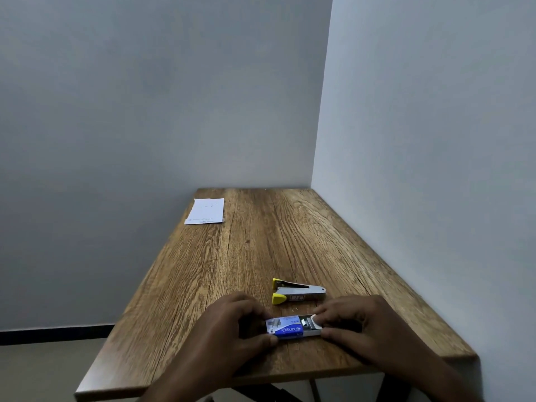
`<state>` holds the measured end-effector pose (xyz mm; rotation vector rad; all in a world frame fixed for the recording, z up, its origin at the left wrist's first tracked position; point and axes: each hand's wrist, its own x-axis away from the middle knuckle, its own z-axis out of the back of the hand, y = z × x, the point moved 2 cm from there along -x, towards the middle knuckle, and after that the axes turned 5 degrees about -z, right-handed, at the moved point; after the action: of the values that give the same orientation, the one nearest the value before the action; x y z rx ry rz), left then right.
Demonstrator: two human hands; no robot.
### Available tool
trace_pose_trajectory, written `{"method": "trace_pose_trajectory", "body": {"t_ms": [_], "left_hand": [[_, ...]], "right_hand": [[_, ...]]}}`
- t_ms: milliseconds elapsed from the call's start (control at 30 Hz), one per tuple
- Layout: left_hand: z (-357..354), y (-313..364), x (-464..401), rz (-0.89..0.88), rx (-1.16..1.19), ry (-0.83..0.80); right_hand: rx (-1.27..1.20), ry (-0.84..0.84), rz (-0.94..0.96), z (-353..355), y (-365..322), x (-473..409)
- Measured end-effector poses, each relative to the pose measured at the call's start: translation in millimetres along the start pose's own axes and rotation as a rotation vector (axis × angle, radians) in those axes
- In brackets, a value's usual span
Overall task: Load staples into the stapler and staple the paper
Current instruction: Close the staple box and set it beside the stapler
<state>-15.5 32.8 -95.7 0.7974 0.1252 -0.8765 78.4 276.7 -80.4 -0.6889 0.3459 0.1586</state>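
A blue and white staple box (285, 329) lies near the front of the wooden table (261, 245). My left hand (235, 332) grips its blue sleeve. My right hand (359, 323) holds the inner tray (310, 324), which sticks out to the right with metal staples showing inside. Just behind the box lies a grey stapler (298, 291) with yellow ends, on its side and slightly opened. Neither hand touches it. A white sheet of paper (205, 211) rests at the far left corner of the table.
Grey walls close in behind the table and along its right side. The table's left and front edges drop off to a beige floor (43, 372). A few loose staples (295, 309) lie between the stapler and the box.
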Motion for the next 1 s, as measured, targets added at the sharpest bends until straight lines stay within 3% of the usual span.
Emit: {"method": "trace_pose_trajectory", "body": {"t_ms": [1000], "left_hand": [[3,6,-4,0.003,0.041,-0.005]], "right_hand": [[-0.027,-0.019,-0.029,-19,-15,-12]]}}
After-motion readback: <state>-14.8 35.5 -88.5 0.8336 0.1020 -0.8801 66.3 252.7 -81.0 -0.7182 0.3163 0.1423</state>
